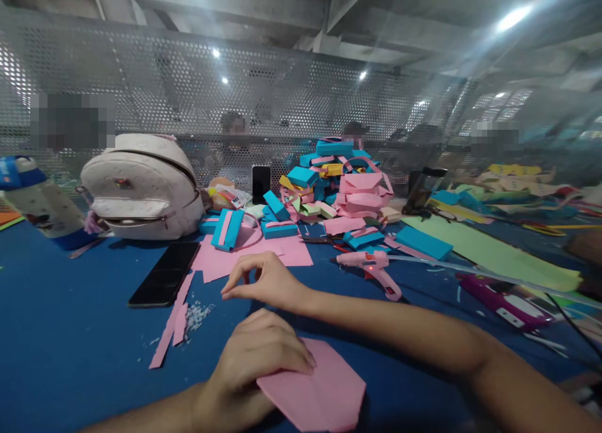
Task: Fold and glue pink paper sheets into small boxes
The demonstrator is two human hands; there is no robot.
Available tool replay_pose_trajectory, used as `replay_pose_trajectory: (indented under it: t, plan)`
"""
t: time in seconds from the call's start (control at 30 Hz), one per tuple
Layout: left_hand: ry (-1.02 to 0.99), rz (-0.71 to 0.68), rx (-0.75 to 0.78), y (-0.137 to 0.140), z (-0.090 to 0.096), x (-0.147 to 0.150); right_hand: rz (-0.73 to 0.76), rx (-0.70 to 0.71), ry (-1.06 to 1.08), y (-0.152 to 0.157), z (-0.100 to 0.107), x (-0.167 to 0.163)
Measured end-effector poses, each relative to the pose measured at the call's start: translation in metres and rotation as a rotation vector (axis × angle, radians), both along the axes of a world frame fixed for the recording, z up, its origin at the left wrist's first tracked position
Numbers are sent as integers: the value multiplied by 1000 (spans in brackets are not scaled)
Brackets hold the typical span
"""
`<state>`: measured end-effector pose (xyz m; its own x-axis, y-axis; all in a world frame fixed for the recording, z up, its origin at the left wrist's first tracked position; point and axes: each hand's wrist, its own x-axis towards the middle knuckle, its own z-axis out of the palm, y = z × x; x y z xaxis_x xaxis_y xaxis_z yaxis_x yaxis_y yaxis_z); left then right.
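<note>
My left hand (261,354) grips a folded pink paper piece (324,386) at its left edge, fingers on top and the thumb hidden beneath. Just beyond it, my right hand (270,282) hangs over the blue table with thumb and index finger pinched together; anything between the tips is too small to make out. Pink paper strips (172,326) and a scatter of small whitish bits (197,316) lie left of both hands. Behind the right hand is a flat pink sheet (296,251). A pink glue gun (371,267) rests on its side above my right forearm.
A black phone (167,275) lies at left, before a white backpack (141,188) and a bottle (47,201). Blue and pink paper boxes (362,192) are heaped at the back. A purple device (505,301) and green sheet (489,248) lie right. A perforated screen stands behind.
</note>
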<state>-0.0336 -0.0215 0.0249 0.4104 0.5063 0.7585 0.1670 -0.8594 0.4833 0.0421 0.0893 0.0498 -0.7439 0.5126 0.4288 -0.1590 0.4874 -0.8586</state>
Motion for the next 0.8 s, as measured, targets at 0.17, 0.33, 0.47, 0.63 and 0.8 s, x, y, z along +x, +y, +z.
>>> replay_pose_trajectory:
  t: [0.17, 0.33, 0.47, 0.63, 0.8]
  plan:
    - [4, -2, -2, -1, -1, -1, 83, -17, 31, -1, -7, -26]
    - [3, -8, 11, -1, -5, -2, 114, -28, 35, -1, -13, -40]
    - [7, -3, 12, 0, -7, -3, 112, -20, 19, -2, -13, -40]
    - [7, -2, -8, 2, -5, -4, 107, -22, 7, 1, -19, -41]
    - [-3, 8, -24, 2, -4, -4, 104, -12, -31, 5, -31, -43]
